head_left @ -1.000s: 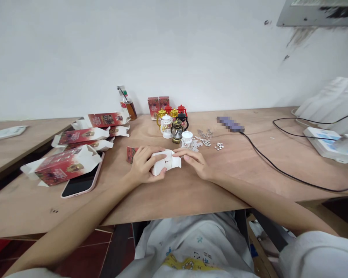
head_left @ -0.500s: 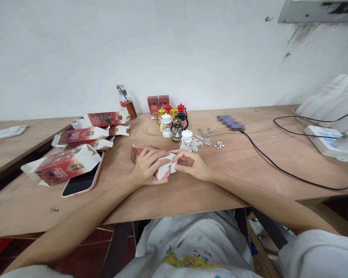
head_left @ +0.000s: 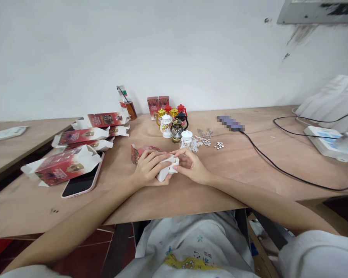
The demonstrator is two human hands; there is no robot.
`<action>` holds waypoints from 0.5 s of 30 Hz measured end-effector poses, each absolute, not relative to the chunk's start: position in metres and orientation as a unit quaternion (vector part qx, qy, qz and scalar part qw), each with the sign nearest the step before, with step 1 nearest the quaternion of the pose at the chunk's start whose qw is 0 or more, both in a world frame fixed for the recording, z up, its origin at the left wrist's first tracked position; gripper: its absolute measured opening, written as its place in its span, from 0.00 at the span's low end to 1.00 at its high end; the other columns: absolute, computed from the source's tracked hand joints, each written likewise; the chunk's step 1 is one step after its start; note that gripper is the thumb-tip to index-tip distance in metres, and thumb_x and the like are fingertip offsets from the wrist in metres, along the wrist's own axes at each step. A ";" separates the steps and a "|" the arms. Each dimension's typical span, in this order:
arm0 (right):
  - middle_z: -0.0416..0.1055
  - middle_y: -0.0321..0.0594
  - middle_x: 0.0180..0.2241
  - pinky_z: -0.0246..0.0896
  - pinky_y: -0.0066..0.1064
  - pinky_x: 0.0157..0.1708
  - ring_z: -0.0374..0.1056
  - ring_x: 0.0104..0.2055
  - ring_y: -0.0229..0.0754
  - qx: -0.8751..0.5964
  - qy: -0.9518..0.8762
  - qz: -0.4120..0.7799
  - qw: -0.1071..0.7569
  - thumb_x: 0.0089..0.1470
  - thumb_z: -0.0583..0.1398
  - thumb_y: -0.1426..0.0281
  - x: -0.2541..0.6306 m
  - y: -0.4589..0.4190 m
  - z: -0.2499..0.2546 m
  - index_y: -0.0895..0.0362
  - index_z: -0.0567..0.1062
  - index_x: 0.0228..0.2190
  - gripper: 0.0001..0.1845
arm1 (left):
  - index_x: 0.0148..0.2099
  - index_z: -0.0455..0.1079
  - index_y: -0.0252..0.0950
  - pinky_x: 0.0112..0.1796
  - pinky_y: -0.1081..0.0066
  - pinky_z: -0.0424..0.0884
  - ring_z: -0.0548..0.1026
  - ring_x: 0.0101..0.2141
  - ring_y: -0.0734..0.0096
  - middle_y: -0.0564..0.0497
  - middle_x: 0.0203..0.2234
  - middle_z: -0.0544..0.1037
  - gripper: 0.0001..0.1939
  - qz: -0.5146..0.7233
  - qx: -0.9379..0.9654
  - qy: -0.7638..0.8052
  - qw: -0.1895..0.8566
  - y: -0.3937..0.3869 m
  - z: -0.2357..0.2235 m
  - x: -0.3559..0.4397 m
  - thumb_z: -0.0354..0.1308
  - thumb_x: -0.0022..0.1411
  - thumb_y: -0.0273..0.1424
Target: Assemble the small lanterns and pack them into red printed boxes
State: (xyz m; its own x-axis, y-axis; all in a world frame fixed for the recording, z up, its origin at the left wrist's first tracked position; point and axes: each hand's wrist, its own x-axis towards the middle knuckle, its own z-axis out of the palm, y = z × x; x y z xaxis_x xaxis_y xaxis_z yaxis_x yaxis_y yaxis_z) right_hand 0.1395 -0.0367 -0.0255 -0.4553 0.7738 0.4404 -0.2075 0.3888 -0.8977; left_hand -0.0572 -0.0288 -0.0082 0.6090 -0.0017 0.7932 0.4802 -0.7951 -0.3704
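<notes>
Now gripping one white box (head_left: 163, 173) in left hand (head_left: 149, 168), pinching one flap (head_left: 173, 168) with right hand (head_left: 193, 166), in front of eight lanterns (head_left: 176, 130) and two upright boxes (head_left: 153, 105).

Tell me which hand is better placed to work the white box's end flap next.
Probably the right: the right hand has its thumb at the end flap, while the left hand grips the white box by its body.

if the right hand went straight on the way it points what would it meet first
The white box, which the right hand touches; the left hand gripping it likely comes next, though depth is unclear.
</notes>
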 end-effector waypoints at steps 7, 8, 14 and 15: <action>0.67 0.43 0.49 0.69 0.35 0.44 0.71 0.42 0.37 -0.227 -0.674 0.496 0.498 0.50 0.64 0.62 0.136 -0.039 -0.030 0.52 0.63 0.39 0.18 | 0.44 0.66 0.37 0.35 0.64 0.71 0.78 0.35 0.62 0.46 0.36 0.79 0.18 -0.425 -0.849 -0.139 0.282 -0.031 -0.007 -0.055 0.62 0.50 0.35; 0.67 0.43 0.49 0.69 0.36 0.44 0.71 0.42 0.37 -0.229 -0.672 0.495 0.501 0.50 0.64 0.62 0.135 -0.039 -0.030 0.52 0.63 0.39 0.18 | 0.44 0.66 0.37 0.35 0.64 0.71 0.78 0.36 0.61 0.45 0.36 0.79 0.18 -0.426 -0.849 -0.140 0.279 -0.031 -0.007 -0.055 0.62 0.50 0.35; 0.68 0.40 0.47 0.69 0.34 0.43 0.71 0.42 0.37 -0.234 -0.662 0.509 0.497 0.48 0.66 0.62 0.136 -0.037 -0.031 0.52 0.63 0.39 0.20 | 0.45 0.66 0.35 0.35 0.62 0.72 0.77 0.37 0.59 0.42 0.36 0.79 0.21 -0.427 -0.853 -0.137 0.268 -0.031 -0.007 -0.054 0.64 0.49 0.35; 0.69 0.39 0.46 0.69 0.34 0.43 0.71 0.41 0.36 -0.235 -0.660 0.515 0.494 0.46 0.66 0.63 0.136 -0.036 -0.032 0.52 0.63 0.39 0.21 | 0.45 0.65 0.35 0.35 0.62 0.72 0.77 0.37 0.59 0.42 0.37 0.79 0.21 -0.427 -0.853 -0.135 0.266 -0.031 -0.008 -0.054 0.64 0.49 0.36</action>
